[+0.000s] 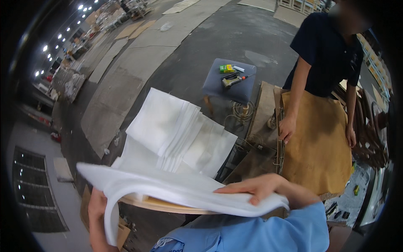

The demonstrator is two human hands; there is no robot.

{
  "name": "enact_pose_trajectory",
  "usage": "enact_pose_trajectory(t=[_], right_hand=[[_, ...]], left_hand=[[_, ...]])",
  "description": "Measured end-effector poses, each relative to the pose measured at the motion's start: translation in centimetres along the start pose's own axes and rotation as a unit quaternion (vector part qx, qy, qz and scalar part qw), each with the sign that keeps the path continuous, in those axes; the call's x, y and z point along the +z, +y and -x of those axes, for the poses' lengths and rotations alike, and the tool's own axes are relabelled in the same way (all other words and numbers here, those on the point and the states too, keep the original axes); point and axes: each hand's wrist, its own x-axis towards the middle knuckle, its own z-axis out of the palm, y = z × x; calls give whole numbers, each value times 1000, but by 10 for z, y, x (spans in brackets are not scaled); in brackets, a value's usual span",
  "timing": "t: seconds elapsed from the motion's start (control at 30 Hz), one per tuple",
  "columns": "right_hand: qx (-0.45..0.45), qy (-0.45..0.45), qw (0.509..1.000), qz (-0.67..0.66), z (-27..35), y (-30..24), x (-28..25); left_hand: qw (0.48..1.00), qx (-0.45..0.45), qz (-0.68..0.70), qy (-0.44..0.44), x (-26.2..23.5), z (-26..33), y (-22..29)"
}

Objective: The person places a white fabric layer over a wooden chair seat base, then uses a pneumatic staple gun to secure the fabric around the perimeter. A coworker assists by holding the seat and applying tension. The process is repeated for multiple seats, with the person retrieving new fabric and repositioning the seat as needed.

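Lying under the flat, open right hand (256, 189) (palm down): white foam sheet (168, 185).

- Small box (227, 68): a rectangular package in green and yellow lies flat on the grey-blue padded stool (218, 86) well ahead of you, at its far edge, just beside a pale stick-shaped item whose kind cannot be told.
- Cardboard box (122, 232): a brown carton shows in part at your lower left, below the white sheets; its faces are mostly hidden.
- You have no signs or screens in view.
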Motion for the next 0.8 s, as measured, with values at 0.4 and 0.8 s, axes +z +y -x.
enact_pose_trajectory(t=[0.4,0.8], right_hand=[[183,317,880,304,-9,33,122],[-124,481,868,28,-1,-113,173]], left_hand=[[990,92,-90,52,59,12,63],[749,139,204,615,-142,147,12]])
